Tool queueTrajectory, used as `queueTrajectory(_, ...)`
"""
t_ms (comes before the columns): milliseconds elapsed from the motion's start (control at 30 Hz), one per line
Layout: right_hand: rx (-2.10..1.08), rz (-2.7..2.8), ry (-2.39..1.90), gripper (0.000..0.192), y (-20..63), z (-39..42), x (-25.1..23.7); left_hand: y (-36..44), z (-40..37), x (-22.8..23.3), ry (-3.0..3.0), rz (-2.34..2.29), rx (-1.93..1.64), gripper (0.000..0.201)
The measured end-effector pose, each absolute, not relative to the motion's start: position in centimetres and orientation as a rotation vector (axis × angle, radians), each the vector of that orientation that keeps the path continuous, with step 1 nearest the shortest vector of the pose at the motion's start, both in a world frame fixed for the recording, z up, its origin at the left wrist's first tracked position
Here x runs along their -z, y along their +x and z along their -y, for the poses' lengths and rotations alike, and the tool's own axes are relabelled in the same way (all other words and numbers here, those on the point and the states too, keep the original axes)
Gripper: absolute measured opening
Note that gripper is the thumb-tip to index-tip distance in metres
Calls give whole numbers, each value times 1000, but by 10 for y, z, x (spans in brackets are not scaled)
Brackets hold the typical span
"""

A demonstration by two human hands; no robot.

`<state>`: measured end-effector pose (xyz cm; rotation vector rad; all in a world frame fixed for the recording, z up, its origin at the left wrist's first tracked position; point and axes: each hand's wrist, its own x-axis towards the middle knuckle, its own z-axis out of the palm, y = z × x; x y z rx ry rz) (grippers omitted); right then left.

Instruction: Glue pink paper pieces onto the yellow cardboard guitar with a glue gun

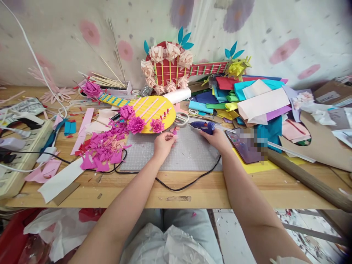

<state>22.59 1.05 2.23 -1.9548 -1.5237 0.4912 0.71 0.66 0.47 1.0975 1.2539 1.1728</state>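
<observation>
My left hand pinches a small pink paper petal between thumb and fingers, just over the grey cutting mat. In my right hand is a blue hot glue gun, its nozzle pointing left toward the petal but apart from it. Behind my left hand lies a yellow paper-craft lute with pink strings and magenta paper flowers on its lower edge. To the left a heap of magenta paper petals rests partly against it. White-handled scissors lie between lute and glue gun.
A red paper guitar with pale roses leans at the back wall. Folded coloured paper piles up at right, near a phone. A power strip stands at left. A black cord loops along the front; a wooden pole juts in from the right.
</observation>
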Motion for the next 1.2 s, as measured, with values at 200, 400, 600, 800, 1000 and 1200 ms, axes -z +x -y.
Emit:
queueTrajectory(200, -930, 1461, -1626, 49, 219, 5, -38, 8, -9, -7, 1035, -1284, -1158, 6)
queueTrajectory(400, -1043, 1631, -1652, 49, 209, 11, -47, 8, -10, -7, 998, -1291, -1162, 8)
queueTrajectory(600, -999, 1655, -1678, 50, 208, 11, -47, 8, -9, -8, 998, -1294, -1163, 9)
queueTrajectory(800, -996, 1670, -1676, 49, 208, 11, -47, 9, -9, -9, 995, -1300, -1164, 7)
queueTrajectory(1000, -951, 1706, -1678, 46, 208, 10, -46, 8, -8, -9, 1010, -1301, -1157, 8)
queueTrajectory(1200, -947, 1713, -1705, 44, 208, 10, -45, 8, -8, -9, 1016, -1299, -1171, 5)
